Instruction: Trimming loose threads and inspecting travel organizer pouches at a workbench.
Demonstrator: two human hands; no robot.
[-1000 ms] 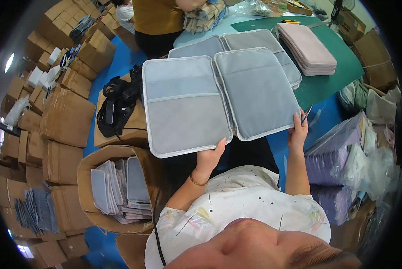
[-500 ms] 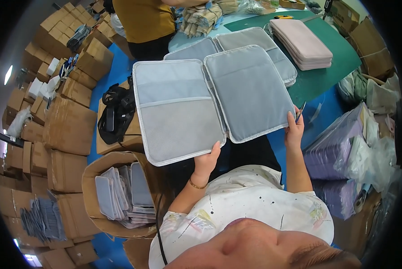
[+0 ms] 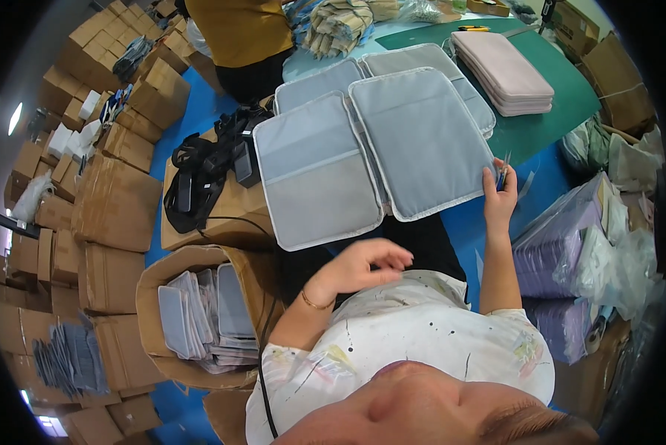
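Observation:
A grey zip case [image 3: 429, 144] lies spread open like a book in front of me, a mesh pocket on its left half and a plain panel on its right. My right hand [image 3: 500, 194] pinches the case's lower right corner, and a pair of small thread snips [image 3: 503, 175] with blue handles also sits in its fingers, points up. Off the case, my left hand [image 3: 366, 265] hovers below its near edge, fingers loosely bent and apart, holding nothing. Under the case, more grey cases [image 3: 414, 58] lie on the table, partly hidden.
Pink cases [image 3: 500, 70] are stacked on the green cutting mat [image 3: 570, 93]. A carton [image 3: 151, 326] of grey cases stands at my left, near black straps [image 3: 192, 174] on a box. Purple wrapped stacks [image 3: 559, 237] stand at right. Another person [image 3: 244, 37] stands across the table.
My left hand has let go of the case's near edge and drawn back toward me. The case has shifted slightly right and away, uncovering more of the black straps. My right hand keeps its hold.

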